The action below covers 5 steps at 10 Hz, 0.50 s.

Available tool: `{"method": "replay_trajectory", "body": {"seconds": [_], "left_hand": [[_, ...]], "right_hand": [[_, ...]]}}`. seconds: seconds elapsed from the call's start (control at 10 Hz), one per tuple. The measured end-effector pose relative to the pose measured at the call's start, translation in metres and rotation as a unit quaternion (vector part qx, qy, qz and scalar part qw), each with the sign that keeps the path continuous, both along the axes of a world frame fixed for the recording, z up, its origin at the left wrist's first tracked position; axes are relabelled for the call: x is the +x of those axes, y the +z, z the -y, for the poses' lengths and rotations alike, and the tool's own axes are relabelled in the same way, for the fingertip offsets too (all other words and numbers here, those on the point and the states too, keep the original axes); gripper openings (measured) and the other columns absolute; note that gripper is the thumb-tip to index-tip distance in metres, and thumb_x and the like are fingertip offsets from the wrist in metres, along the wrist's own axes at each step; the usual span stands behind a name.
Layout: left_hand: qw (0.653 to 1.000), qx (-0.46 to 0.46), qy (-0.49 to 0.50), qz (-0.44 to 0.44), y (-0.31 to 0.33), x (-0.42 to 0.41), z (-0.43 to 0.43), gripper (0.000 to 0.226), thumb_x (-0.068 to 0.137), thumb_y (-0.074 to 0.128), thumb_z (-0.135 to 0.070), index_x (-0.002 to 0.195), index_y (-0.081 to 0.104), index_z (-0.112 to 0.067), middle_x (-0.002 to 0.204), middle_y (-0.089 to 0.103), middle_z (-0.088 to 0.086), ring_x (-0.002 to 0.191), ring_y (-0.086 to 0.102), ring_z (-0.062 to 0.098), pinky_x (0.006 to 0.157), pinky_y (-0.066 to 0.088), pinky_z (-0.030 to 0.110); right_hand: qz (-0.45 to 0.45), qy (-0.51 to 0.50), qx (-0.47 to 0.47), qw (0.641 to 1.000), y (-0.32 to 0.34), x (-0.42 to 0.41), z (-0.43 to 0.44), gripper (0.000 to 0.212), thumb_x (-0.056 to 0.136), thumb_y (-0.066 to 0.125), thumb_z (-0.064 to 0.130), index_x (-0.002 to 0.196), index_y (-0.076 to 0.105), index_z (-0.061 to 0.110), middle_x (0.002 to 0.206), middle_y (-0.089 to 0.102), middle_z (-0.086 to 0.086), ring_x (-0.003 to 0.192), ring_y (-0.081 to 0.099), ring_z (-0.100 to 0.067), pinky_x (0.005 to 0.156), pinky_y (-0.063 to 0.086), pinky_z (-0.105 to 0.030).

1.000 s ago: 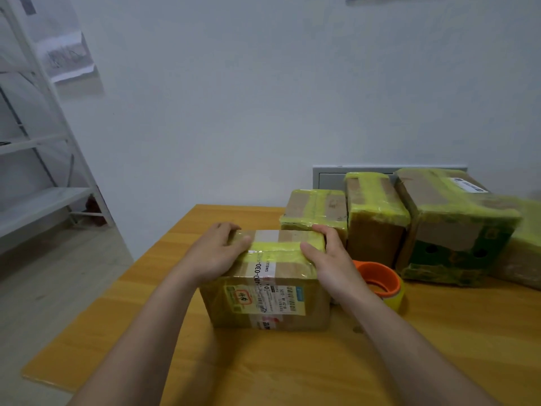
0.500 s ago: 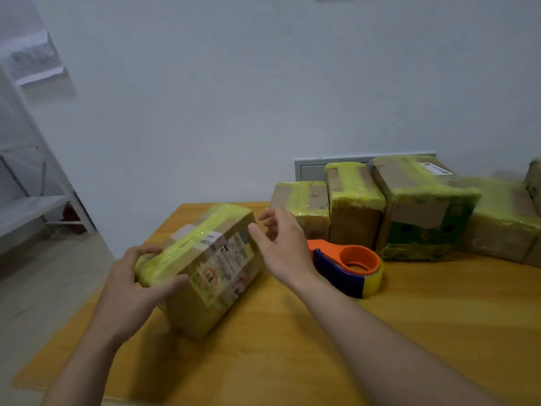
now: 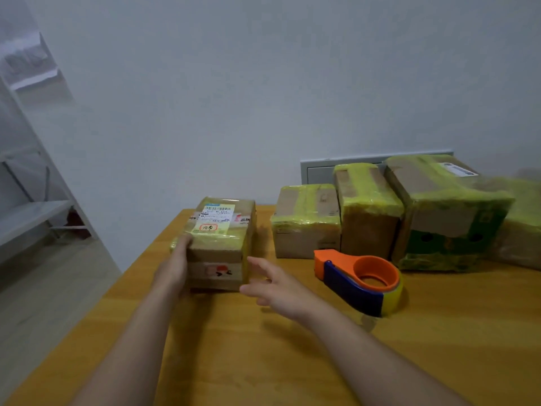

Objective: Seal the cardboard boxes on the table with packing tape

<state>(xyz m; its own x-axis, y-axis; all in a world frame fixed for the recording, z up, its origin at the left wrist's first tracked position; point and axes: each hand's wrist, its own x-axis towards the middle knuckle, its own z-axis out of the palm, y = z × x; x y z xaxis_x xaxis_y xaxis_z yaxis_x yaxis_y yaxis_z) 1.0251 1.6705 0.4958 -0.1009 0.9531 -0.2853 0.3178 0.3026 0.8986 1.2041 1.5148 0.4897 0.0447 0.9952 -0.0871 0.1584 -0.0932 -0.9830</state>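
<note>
A small cardboard box [image 3: 219,244] wrapped in yellow tape, with a shipping label on top, stands on the wooden table [image 3: 292,361] near its far left edge. My left hand [image 3: 175,265] presses flat against the box's left side. My right hand [image 3: 275,285] hovers just right of the box with fingers spread, holding nothing. The orange and blue tape dispenser [image 3: 360,281] with a yellow tape roll lies on the table to the right of my right hand.
Several boxes taped in yellow stand in a row along the far edge: a low one [image 3: 306,221], a taller one [image 3: 367,209] and a large green-printed one [image 3: 445,212]. A white shelf rack [image 3: 32,200] stands left of the table. A white wall rises behind.
The box was turned and set down farther away on the left, label now on top. My right hand has let go and drawn back; my left hand stays on its side.
</note>
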Motion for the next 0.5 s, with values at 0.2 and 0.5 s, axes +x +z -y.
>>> {"method": "replay_trajectory", "body": {"seconds": [0.2,0.5], "left_hand": [[0.999,0.047,0.005,0.009,-0.003,0.038,-0.013,0.102,0.076,0.043,-0.095,0.141,0.059,-0.018,0.143,0.059,0.013,0.125,0.057,0.040,0.104,0.050,0.052],[0.969,0.220,-0.036,-0.108,0.002,0.058,0.011,0.079,0.093,0.065,-0.058,0.155,0.036,-0.020,0.153,0.050,0.012,0.138,0.049,0.035,0.108,0.044,0.050]], "right_hand": [[-0.028,-0.014,0.005,1.000,0.003,0.021,-0.007,0.075,0.096,0.067,0.028,0.158,0.026,0.031,0.160,0.035,0.007,0.138,0.045,-0.013,0.102,0.048,-0.033],[0.030,-0.207,0.088,0.974,0.020,0.090,0.041,0.058,0.099,0.063,0.027,0.152,0.041,0.024,0.154,0.046,0.002,0.135,0.049,-0.014,0.106,0.051,-0.040]]}}
